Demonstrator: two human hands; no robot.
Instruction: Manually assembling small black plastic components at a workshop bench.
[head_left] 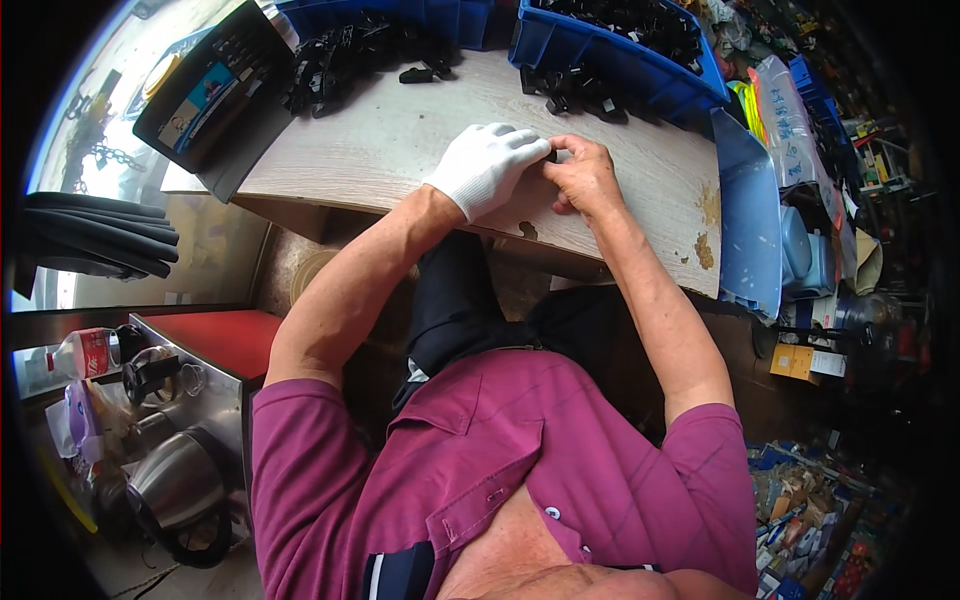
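My left hand [487, 165], in a white knit glove, and my bare right hand [585, 178] meet over the front part of the pale wood-grain table [370, 150]. Between their fingertips sits a small black part [551, 156], mostly hidden by the fingers, so its exact kind does not show. Both hands are closed on it. Beyond them, a heap of black plastic parts [345, 55] lies at the far left of the table, with a loose black piece [418, 75] beside it. More black parts [575, 92] lie in front of a blue bin at the far right.
A blue bin [640, 85] full of black parts stands at the back right; another blue bin [440, 25] is behind the heap. A tablet [215, 100] leans at the left. A light-blue plastic panel [748, 215] borders the right end. A metal kettle [180, 480] stands at lower left.
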